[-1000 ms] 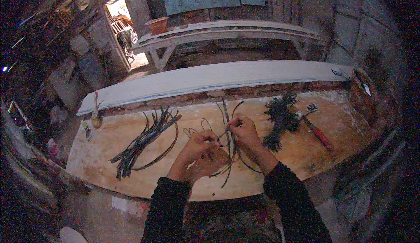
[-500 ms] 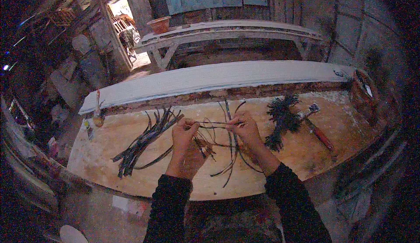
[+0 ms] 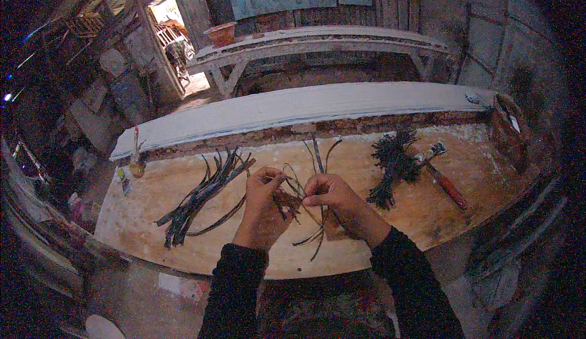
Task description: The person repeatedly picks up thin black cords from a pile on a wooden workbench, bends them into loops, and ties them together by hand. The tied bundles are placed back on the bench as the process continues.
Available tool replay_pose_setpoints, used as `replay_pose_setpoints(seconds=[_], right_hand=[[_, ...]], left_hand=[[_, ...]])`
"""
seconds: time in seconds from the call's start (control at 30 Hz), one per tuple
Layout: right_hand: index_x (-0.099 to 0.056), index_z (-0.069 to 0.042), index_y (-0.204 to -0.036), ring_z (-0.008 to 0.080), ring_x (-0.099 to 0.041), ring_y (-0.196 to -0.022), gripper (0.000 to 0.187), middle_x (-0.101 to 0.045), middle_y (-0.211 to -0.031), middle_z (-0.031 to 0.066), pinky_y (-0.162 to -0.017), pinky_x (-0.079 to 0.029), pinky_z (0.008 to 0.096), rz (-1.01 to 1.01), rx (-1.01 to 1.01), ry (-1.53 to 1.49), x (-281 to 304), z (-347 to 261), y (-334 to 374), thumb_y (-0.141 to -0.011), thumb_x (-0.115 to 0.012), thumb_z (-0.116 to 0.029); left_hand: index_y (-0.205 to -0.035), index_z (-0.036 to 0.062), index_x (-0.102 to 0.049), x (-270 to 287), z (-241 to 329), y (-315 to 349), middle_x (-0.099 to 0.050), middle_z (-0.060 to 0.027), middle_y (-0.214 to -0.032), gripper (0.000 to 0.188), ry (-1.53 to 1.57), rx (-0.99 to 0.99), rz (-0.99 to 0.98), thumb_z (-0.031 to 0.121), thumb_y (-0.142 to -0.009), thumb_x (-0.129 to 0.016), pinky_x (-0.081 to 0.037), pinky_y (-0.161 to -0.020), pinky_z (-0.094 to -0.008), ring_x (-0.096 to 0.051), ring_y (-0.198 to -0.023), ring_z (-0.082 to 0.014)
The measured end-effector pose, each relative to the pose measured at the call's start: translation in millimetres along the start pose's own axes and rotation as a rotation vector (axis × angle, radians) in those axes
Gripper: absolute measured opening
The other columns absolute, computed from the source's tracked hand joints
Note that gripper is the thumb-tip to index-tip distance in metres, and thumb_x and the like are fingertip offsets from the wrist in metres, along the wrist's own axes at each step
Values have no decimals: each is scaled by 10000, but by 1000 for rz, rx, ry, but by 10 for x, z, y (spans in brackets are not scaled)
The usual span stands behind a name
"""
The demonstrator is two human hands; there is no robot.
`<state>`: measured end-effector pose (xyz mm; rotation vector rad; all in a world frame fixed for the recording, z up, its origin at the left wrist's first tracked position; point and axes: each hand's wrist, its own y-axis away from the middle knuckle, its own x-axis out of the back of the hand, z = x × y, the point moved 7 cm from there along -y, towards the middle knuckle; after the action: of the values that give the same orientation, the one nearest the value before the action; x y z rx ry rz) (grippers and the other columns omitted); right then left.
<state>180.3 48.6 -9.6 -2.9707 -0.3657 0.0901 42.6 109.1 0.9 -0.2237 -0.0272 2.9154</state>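
Observation:
Above the wooden board (image 3: 287,266), both my hands are pinching thin dark strips. My left hand (image 3: 262,201) is closed, with several strip ends hanging below its fingers. Close beside it, my right hand (image 3: 332,198) grips the looped strip (image 3: 290,174) between thumb and forefinger. Under and behind the right hand lie a few loose dark strips (image 3: 318,156). To the left rests a bundle of long dark strips (image 3: 195,205). On the right sits a bushy bunch of short, dark knotted pieces (image 3: 394,159), next to a hammer (image 3: 447,186) with a red handle.
A long whitish plank (image 3: 305,107) runs along the board's far edge. A brown container (image 3: 510,125) stands at the right end, a small bottle-like thing (image 3: 137,162) at the left. Farther back are a bench (image 3: 329,46) and a reddish pot (image 3: 221,34).
My right hand has moved left and down toward the left hand. The strip that was stretched between them is now slack and looped.

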Motion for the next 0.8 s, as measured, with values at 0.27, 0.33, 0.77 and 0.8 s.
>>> replay_pose_setpoints(seconds=[0.27,0.33,0.77,0.8], right_hand=[[-624,-53,-813,190,-581,-806,83,-609,-826,51,-745,-457,304,612,79,140,599,318,-112,-757,-656,-107],[-633,-60,-832,211,-579,-834,91,-612,-852,66,-754,-458,316,629,12,250,688,328,-152,-759,-650,-110],[-630,-58,-799,140,-523,-805,127,-473,-960,61,-672,-458,266,514,367,463,546,254,-142,-749,-706,-148],[-633,-52,-810,144,-520,-869,140,-478,-986,63,-710,-456,272,350,329,317,394,254,-178,-757,-700,-163]], left_hand=[[-862,41,-591,-373,-305,248,-586,-12,-766,119,204,181,-675,114,-787,-648,-465,-682,-261,-577,-723,-121],[-837,41,-583,-395,-474,215,-578,-7,-747,118,33,39,-807,132,-791,-643,-453,-655,-260,-559,-698,-106],[-762,57,-527,293,-543,-401,-499,-35,-659,119,180,-48,75,39,-769,-644,-371,-388,-262,-471,-472,-110],[-764,59,-527,353,-533,-390,-495,-39,-665,119,234,-28,129,35,-767,-644,-368,-376,-270,-472,-467,-115]])
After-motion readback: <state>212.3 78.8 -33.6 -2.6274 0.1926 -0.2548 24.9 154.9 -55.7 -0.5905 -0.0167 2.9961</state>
